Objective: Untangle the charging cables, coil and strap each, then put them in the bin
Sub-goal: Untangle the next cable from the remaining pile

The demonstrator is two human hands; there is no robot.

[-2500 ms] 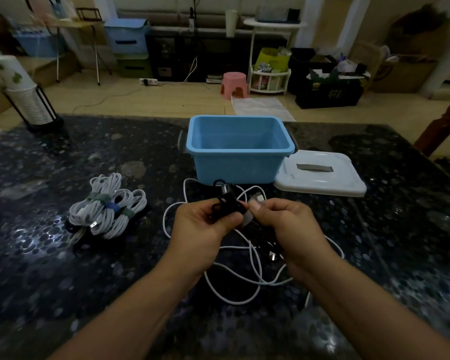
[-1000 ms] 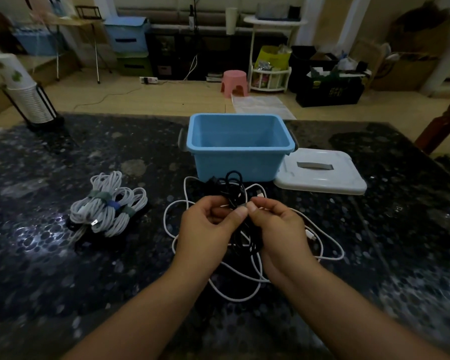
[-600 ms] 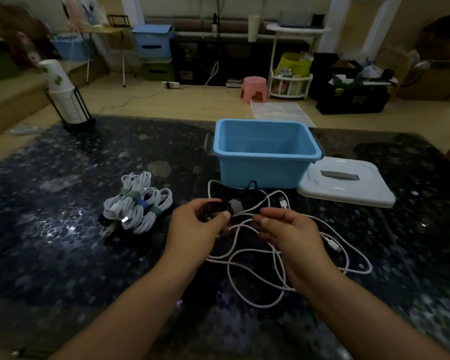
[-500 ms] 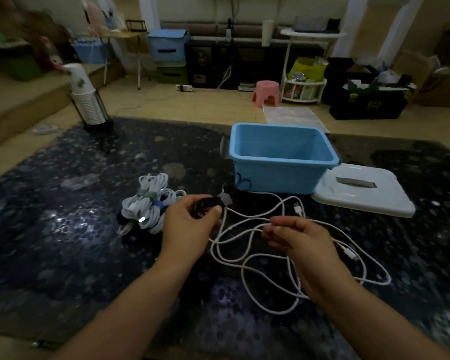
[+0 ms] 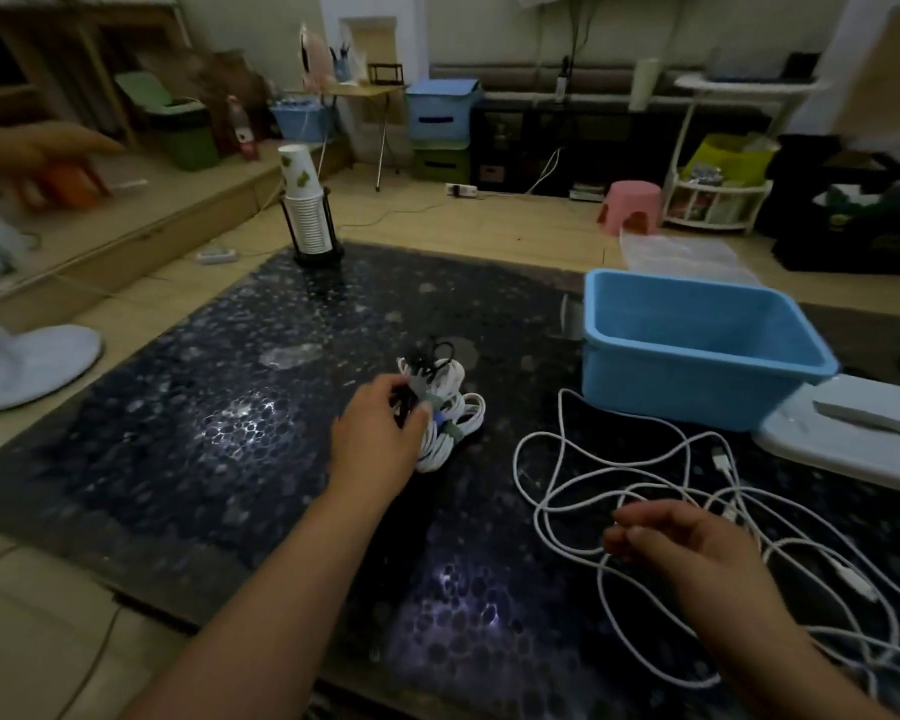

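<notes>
— What has changed since half a second ago?

— My left hand [image 5: 380, 433] has carried the black cable [image 5: 418, 379] off to the left. It now grips that dark bundle right against the strapped white coils [image 5: 445, 413], where before it held it in front of the bin [image 5: 697, 350]. My right hand [image 5: 692, 543] has let go of everything; it hovers above the loose white cable [image 5: 583, 491] with fingers loosely curled, holding nothing. The view has also swung left, so the bin sits further right.

— Which way do the cables run?

— The strapped coils lie side by side on the worktop [image 5: 219, 439], their long axis running from near-left to far-right. The loose white cable sprawls in wide open loops from the bin's front wall toward the near right edge, with one plug end [image 5: 720, 458] pointing away toward the lid [image 5: 853, 444].

— And the materials?

— The worktop is glossy and dark, with a pebbled pattern. The bin is smooth blue plastic, rectangular and open on top. The lid is flat, pale plastic with a grey handle. The coils are bound with small green and blue straps.
</notes>
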